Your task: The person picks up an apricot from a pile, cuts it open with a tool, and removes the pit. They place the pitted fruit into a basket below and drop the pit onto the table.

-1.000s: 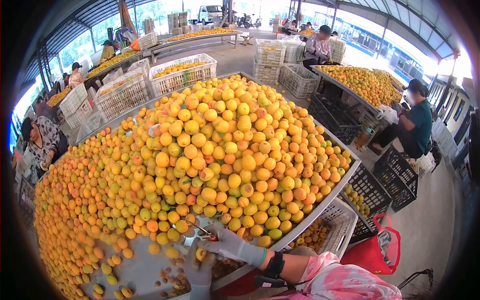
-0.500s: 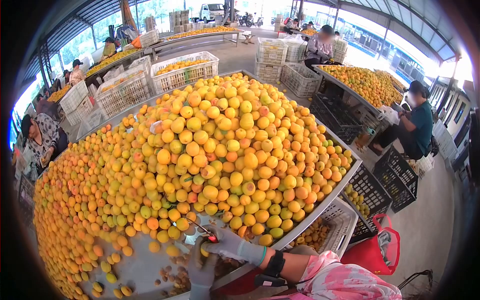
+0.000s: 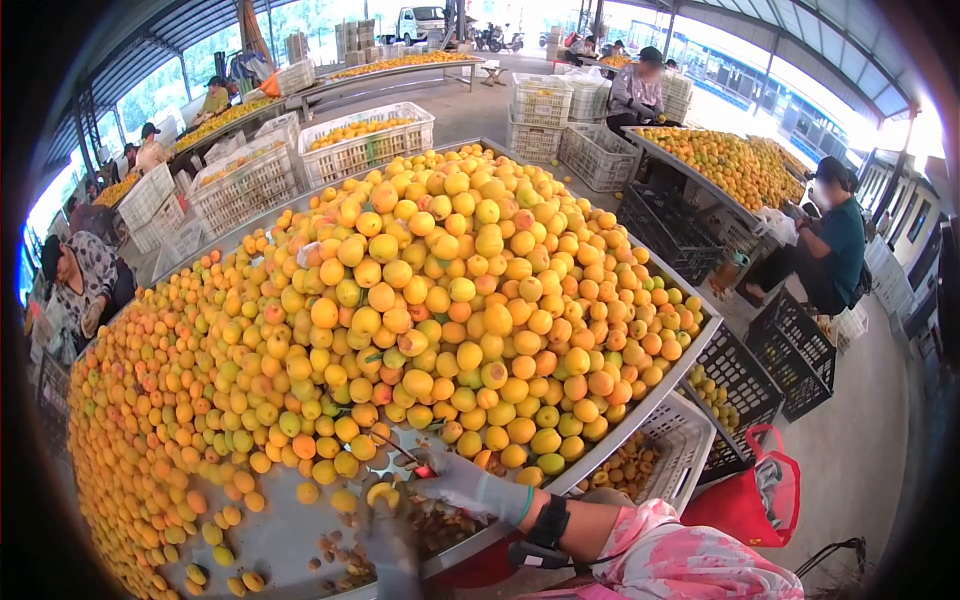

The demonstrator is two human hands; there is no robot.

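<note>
My right hand [image 3: 458, 482], in a grey glove with a teal cuff, is closed around a thin metal tool with a red handle [image 3: 424, 470]. Its narrow shaft points up and left toward the heap. Just left of it my left hand [image 3: 388, 535], also gloved and smeared by motion, grips a yellow apricot [image 3: 382, 493] that looks cut open. Behind both hands rises a large heap of apricots [image 3: 470, 290] on a metal table [image 3: 270, 530]. Brown pits [image 3: 345, 555] lie scattered on the table below and beside my hands.
A white crate [image 3: 690, 450] with apricot halves [image 3: 625, 465] stands beyond the table's right edge, next to black crates [image 3: 740, 390]. A red bag [image 3: 755, 500] sits at the right. Other people work at fruit tables around, one in a teal shirt [image 3: 843, 240].
My left hand has moved slightly down and left, away from the right hand, and the apricot in it now shows an opened side. My right hand still holds the tool.
</note>
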